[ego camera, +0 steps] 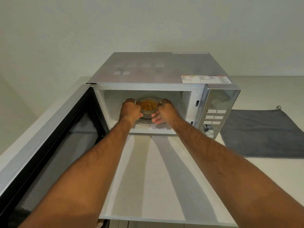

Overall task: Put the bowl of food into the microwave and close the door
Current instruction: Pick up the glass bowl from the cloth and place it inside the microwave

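Note:
A silver microwave [164, 69] stands on a white counter, its door [54, 140] swung wide open to the left. Inside the cavity is a clear glass bowl [148, 98] holding orange-brown food [148, 105], over the glass turntable [144, 121]. Both of my arms reach into the cavity. My left hand [130, 110] grips the bowl's left side and my right hand [165, 111] grips its right side. Whether the bowl rests on the turntable or hovers just above it I cannot tell.
The control panel [214, 116] with buttons and a dial is on the microwave's right front. A grey cloth [263, 134] lies flat on the counter [148, 178] to the right. A pale wall [115, 27] rises behind.

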The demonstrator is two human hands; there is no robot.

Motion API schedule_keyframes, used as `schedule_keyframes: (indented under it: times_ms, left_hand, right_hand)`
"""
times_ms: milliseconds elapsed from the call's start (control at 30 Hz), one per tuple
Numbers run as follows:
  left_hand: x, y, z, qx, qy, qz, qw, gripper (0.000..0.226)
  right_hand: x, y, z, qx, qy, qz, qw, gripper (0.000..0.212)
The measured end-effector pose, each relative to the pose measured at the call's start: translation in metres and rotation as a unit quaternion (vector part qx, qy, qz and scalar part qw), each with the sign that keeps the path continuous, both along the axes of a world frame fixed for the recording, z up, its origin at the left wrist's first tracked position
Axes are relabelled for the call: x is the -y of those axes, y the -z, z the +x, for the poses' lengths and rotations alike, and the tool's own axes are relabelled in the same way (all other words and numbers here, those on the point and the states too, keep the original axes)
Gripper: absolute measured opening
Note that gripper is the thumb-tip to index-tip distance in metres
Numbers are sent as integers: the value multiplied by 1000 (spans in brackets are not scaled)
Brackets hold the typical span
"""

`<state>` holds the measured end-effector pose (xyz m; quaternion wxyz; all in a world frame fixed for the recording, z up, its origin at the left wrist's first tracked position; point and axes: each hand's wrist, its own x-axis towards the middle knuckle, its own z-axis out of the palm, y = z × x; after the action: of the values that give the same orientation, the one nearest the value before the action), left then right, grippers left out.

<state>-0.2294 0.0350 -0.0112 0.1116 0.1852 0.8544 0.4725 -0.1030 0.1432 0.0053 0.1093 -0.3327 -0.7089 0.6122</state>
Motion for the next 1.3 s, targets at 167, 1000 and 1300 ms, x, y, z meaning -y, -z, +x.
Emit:
schedule_keyframes:
  times_ms: [167,1000,1300]
  left_hand:
    - [-16,5,-23,31,-9,0,999,32]
    - [-44,12,-47,7,22,-53,998,34]
    - [-39,13,-43,20,-7,-18,1000,40]
  right_hand:
    - [-9,-6,-23,19,14,-7,1000,31]
    - [-36,12,-46,23,29,-5,999,44]
    - [-31,18,-50,18,36,12,999,53]
